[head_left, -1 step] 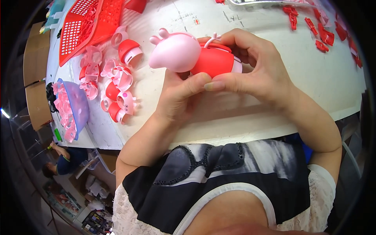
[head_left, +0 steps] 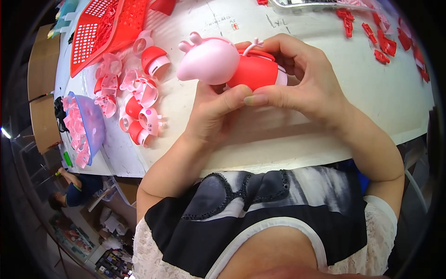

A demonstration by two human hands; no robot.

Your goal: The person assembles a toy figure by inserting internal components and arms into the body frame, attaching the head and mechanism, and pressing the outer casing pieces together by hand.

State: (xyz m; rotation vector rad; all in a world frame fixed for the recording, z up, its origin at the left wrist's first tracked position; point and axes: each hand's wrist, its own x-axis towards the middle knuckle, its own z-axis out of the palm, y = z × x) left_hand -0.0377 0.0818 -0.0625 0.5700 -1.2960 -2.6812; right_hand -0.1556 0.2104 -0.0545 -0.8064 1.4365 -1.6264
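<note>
A pink and red toy pig figure (head_left: 254, 72) lies sideways between my hands, its pink head to the left and its red body to the right. Under the head and along the body's near side, my left hand (head_left: 214, 108) is closed on it, the thumb pressing the red body. My right hand (head_left: 310, 83) wraps round the body's far and right sides. Both thumb tips meet at the near edge of the red part. A thin pink arm sticks up on the body's far side. The fingers beneath the figure are hidden.
Pink and red toy shells (head_left: 139, 114) lie in a cluster to the left. Behind them stands a red perforated basket (head_left: 87, 46) of red parts. A blue bowl (head_left: 95, 125) holds pink pieces. Red parts (head_left: 387, 44) and a clear tray (head_left: 306, 4) are at the far right.
</note>
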